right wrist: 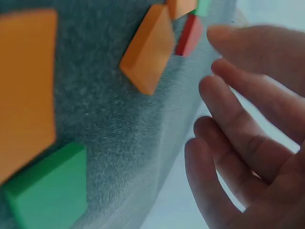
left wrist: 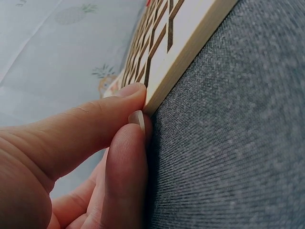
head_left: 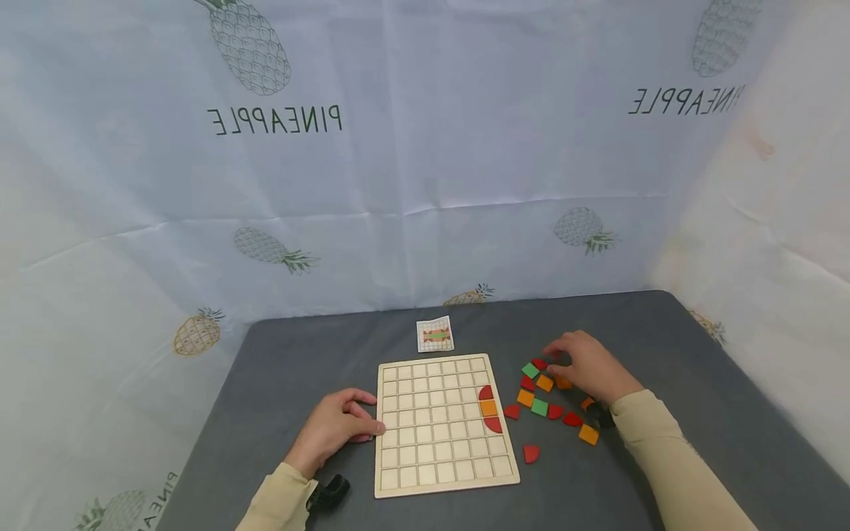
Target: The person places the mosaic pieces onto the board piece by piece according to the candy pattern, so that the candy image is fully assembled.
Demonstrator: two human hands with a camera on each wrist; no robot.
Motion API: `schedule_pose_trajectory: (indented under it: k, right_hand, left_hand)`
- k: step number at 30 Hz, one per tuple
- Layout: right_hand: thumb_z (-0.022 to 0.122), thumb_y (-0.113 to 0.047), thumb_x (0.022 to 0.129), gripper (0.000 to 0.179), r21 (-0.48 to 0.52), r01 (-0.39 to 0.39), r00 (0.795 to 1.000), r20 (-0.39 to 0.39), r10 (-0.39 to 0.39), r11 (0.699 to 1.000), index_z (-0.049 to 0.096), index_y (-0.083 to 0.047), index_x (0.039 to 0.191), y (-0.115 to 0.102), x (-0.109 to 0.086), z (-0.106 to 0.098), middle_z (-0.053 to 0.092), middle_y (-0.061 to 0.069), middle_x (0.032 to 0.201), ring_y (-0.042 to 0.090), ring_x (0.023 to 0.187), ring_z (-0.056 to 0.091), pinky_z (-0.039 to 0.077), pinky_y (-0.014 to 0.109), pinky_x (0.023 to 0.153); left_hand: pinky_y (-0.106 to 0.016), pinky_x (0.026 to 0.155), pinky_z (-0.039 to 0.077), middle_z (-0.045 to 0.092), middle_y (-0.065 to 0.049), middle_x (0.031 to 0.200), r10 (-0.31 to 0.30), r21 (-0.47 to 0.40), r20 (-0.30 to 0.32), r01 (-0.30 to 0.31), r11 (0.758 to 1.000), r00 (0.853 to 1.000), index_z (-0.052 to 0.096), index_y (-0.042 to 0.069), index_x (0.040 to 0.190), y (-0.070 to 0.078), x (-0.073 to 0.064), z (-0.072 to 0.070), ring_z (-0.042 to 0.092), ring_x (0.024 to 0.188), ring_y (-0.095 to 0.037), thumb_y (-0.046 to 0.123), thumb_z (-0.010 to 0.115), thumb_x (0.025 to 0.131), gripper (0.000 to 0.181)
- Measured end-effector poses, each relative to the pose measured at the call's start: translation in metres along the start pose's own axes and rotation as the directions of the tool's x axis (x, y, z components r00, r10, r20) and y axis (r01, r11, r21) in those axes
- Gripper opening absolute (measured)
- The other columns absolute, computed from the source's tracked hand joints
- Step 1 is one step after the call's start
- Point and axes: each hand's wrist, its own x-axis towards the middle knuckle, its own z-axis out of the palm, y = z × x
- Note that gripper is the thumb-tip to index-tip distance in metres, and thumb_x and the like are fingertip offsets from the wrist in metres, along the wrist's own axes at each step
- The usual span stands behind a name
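A wooden grid board (head_left: pixel 438 424) lies on the grey table. My left hand (head_left: pixel 340 426) holds its left edge. In the left wrist view the thumb (left wrist: pixel 131 90) lies on the board's rim, with a fingertip against its side. Near the board's right side, an orange square (head_left: pixel 488 408) sits between two red rounded pieces (head_left: pixel 486 392). My right hand (head_left: pixel 587 365) hovers over loose coloured pieces, fingers apart and loosely bent. Nothing shows between those fingers in the right wrist view, where an orange tile (right wrist: pixel 148 50) and a green tile (right wrist: pixel 50 191) lie on the cloth.
Behind the board lies a small pattern card (head_left: pixel 435 335). Several red, orange and green pieces are scattered right of the board, including a red piece (head_left: pixel 531 453) nearer the front and an orange square (head_left: pixel 589 434). A pineapple-print curtain (head_left: pixel 425 162) surrounds the table.
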Motion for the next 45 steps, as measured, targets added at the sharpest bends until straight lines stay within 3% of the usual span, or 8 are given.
schedule_pose_trajectory:
  k: [6, 15, 20, 24, 30, 35, 39, 45]
  right_hand:
    - [0.084, -0.016, 0.095, 0.022, 0.005, -0.02, 0.995, 0.093, 0.019, 1.0, 0.082, -0.013, 0.117, 0.006, 0.011, 0.007, 0.074, 0.006, 0.113, 0.031, 0.11, 0.062, 0.061, 0.053, 0.094]
    - [0.084, -0.018, 0.095, 0.015, 0.01, -0.037, 0.994, 0.106, 0.036, 0.999, 0.084, -0.016, 0.11, 0.008, 0.012, 0.004, 0.073, 0.006, 0.111, 0.034, 0.11, 0.061, 0.06, 0.056, 0.094]
    - [0.084, -0.018, 0.095, 0.011, 0.017, -0.056, 0.997, 0.061, 0.054, 0.998, 0.084, -0.015, 0.105, 0.003, 0.011, 0.003, 0.074, 0.007, 0.11, 0.037, 0.112, 0.063, 0.06, 0.057, 0.093]
    - [0.085, -0.021, 0.095, 0.011, 0.023, -0.055, 0.998, 0.015, 0.054, 0.998, 0.084, -0.016, 0.104, -0.015, 0.014, 0.008, 0.074, 0.005, 0.107, 0.037, 0.113, 0.064, 0.06, 0.058, 0.095]
    - [0.088, -0.023, 0.093, 0.012, 0.05, -0.011, 1.0, -0.004, 0.011, 0.999, 0.085, -0.019, 0.103, -0.061, 0.02, 0.025, 0.073, 0.001, 0.106, 0.03, 0.111, 0.064, 0.061, 0.052, 0.096]
    - [0.091, -0.022, 0.089, 0.013, 0.061, 0.031, 0.999, -0.007, -0.031, 0.998, 0.084, -0.019, 0.1, -0.095, 0.022, 0.041, 0.071, -0.003, 0.098, 0.018, 0.098, 0.058, 0.058, 0.039, 0.083]
    - [0.093, -0.022, 0.087, 0.013, 0.044, 0.061, 0.998, 0.001, -0.061, 0.997, 0.084, -0.02, 0.097, -0.109, 0.023, 0.053, 0.068, -0.008, 0.09, 0.013, 0.093, 0.053, 0.055, 0.031, 0.076]
    - [0.093, -0.022, 0.088, 0.011, 0.017, 0.114, 0.993, -0.005, -0.114, 0.993, 0.083, -0.021, 0.093, -0.116, 0.024, 0.061, 0.067, -0.01, 0.089, 0.012, 0.095, 0.054, 0.056, 0.031, 0.076]
  left_hand:
    - [-0.037, 0.071, 0.067, 0.076, -0.009, 0.086, -0.007, 0.004, 0.007, 0.007, 1.0, 1.0, 0.071, 0.003, 0.126, 0.0, 0.001, 0.003, 0.072, 0.072, -0.022, 0.015, 0.099, 0.076, 0.058]
    - [-0.037, 0.07, 0.066, 0.076, -0.009, 0.085, -0.001, 0.008, -0.006, 0.001, 1.0, 1.0, 0.072, 0.003, 0.125, 0.002, 0.001, 0.006, 0.07, 0.069, -0.02, 0.013, 0.099, 0.075, 0.058]
    - [-0.036, 0.07, 0.066, 0.076, -0.009, 0.084, 0.003, 0.008, -0.007, -0.003, 1.0, 1.0, 0.072, 0.003, 0.124, 0.002, 0.001, 0.005, 0.071, 0.069, -0.02, 0.013, 0.099, 0.075, 0.057]
    - [-0.036, 0.07, 0.066, 0.076, -0.009, 0.084, 0.008, 0.005, -0.01, -0.008, 1.0, 1.0, 0.072, 0.003, 0.124, 0.002, 0.001, 0.004, 0.071, 0.07, -0.02, 0.013, 0.099, 0.075, 0.058]
    - [-0.036, 0.07, 0.067, 0.076, -0.009, 0.084, 0.008, 0.002, -0.014, -0.008, 1.0, 1.0, 0.072, 0.003, 0.124, 0.0, 0.002, 0.002, 0.071, 0.07, -0.02, 0.013, 0.099, 0.075, 0.057]
    - [-0.037, 0.072, 0.067, 0.075, -0.01, 0.087, 0.01, -0.006, -0.008, -0.01, 1.0, 1.0, 0.072, 0.003, 0.125, 0.002, 0.0, 0.003, 0.073, 0.073, -0.021, 0.014, 0.099, 0.076, 0.057]
    - [-0.037, 0.073, 0.067, 0.075, -0.011, 0.087, 0.015, -0.015, -0.002, -0.015, 1.0, 1.0, 0.072, 0.002, 0.126, 0.003, -0.001, 0.002, 0.073, 0.074, -0.021, 0.014, 0.098, 0.076, 0.057]
    - [-0.036, 0.073, 0.067, 0.075, -0.011, 0.087, 0.018, -0.019, -0.004, -0.018, 1.0, 1.0, 0.072, 0.003, 0.126, 0.003, -0.001, 0.0, 0.073, 0.075, -0.021, 0.014, 0.098, 0.077, 0.058]
